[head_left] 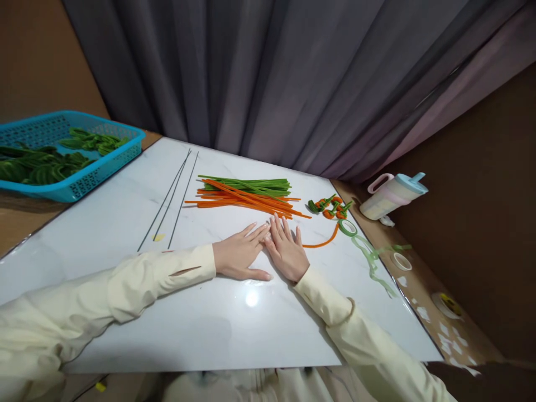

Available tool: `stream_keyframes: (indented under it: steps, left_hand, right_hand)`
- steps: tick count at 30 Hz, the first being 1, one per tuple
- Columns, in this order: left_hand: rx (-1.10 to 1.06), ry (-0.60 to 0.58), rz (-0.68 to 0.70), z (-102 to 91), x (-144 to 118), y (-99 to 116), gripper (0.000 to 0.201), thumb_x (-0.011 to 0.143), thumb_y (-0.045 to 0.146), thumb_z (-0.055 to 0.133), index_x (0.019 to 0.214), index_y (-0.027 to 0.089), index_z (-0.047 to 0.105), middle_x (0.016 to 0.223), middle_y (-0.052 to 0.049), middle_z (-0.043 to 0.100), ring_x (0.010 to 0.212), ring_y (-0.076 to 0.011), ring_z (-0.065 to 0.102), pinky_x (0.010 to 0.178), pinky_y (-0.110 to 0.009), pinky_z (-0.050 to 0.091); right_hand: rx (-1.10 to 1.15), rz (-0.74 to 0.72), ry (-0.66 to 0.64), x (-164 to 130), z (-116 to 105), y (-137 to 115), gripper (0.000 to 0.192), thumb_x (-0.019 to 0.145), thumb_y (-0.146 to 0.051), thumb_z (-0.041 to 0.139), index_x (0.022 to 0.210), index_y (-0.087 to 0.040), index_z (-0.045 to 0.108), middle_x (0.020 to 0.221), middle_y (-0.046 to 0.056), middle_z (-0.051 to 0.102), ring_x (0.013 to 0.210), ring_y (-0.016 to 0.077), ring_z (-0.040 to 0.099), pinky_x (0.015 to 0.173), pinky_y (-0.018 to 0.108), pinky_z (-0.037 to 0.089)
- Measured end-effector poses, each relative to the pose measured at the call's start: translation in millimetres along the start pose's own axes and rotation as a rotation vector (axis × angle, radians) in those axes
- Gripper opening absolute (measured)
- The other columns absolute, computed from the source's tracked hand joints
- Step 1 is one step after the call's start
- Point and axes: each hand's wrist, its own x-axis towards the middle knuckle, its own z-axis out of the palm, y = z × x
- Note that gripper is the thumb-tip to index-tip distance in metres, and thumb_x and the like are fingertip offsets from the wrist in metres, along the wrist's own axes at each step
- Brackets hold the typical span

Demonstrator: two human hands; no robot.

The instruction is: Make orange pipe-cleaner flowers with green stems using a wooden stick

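My left hand (243,254) lies palm down on the white marbled table top, fingers stretched out, thumb pointing right. My right hand (288,251) rests flat beside it, its fingers pointing away from me; the fingertips of both hands meet or overlap. Neither holds anything. Just beyond them lie a bundle of orange pipe cleaners (238,200) and a bundle of green pipe cleaners (255,185). A single bent orange pipe cleaner (322,244) curves out from beside my right hand. Farther right sit several small orange and green pipe-cleaner pieces (330,206) and a roll of green tape (347,228).
Three thin dark wires (167,204) lie at the left. A blue basket (84,181) with green fuzzy pieces stands at the far left. To the right are a pink-handled cup (389,196), loose green tape strips (371,259), a white roll (402,261) and paper scraps. A grey curtain (251,78) hangs behind.
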Motion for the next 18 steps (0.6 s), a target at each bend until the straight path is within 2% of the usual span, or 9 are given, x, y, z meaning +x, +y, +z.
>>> stream_keyframes:
  steps: [3, 6, 11, 18]
  left_hand:
    - [0.105, 0.039, 0.038, 1.5, 1, -1, 0.087, 0.085, 0.067, 0.033, 0.126, -0.009, 0.046, 0.135, -0.031, 0.04, 0.134, -0.0345, 0.029, 0.111, -0.043, 0.013]
    - [0.162, 0.074, 0.068, 2.0, 2, -1, 0.086, 0.085, 0.067, 0.034, 0.121, -0.009, 0.051, 0.129, -0.03, 0.048, 0.13, -0.0353, 0.036, 0.11, -0.045, 0.015]
    - [0.182, 0.084, 0.07, 2.1, 2, -2, 0.083, 0.086, 0.067, 0.032, 0.125, -0.004, 0.048, 0.13, -0.027, 0.049, 0.128, -0.0329, 0.039, 0.109, -0.043, 0.016]
    - [0.185, 0.062, 0.053, 2.3, 1, -2, 0.081, 0.087, 0.065, 0.032, 0.129, -0.003, 0.044, 0.135, -0.027, 0.044, 0.13, -0.0322, 0.038, 0.109, -0.041, 0.016]
  right_hand:
    - [0.028, -0.022, -0.009, 0, 0, 3, 0.06, 0.095, -0.048, 0.011, 0.148, -0.017, 0.009, 0.154, 0.0, 0.006, 0.142, 0.0175, 0.0, 0.113, 0.052, 0.004]
    - [0.05, -0.046, -0.003, -1, 0, 7, 0.058, 0.096, -0.046, 0.01, 0.148, -0.019, 0.009, 0.153, -0.001, 0.009, 0.142, 0.0182, 0.002, 0.113, 0.054, 0.006]
    - [0.069, -0.034, -0.005, -1, -2, 12, 0.053, 0.097, -0.039, 0.008, 0.147, -0.023, 0.012, 0.152, -0.002, 0.018, 0.142, 0.0193, 0.005, 0.112, 0.057, 0.008]
    - [0.015, 0.021, -0.03, -2, -4, 27, 0.051, 0.097, -0.035, 0.007, 0.147, -0.027, 0.013, 0.152, -0.005, 0.015, 0.142, 0.0211, 0.004, 0.112, 0.057, 0.008]
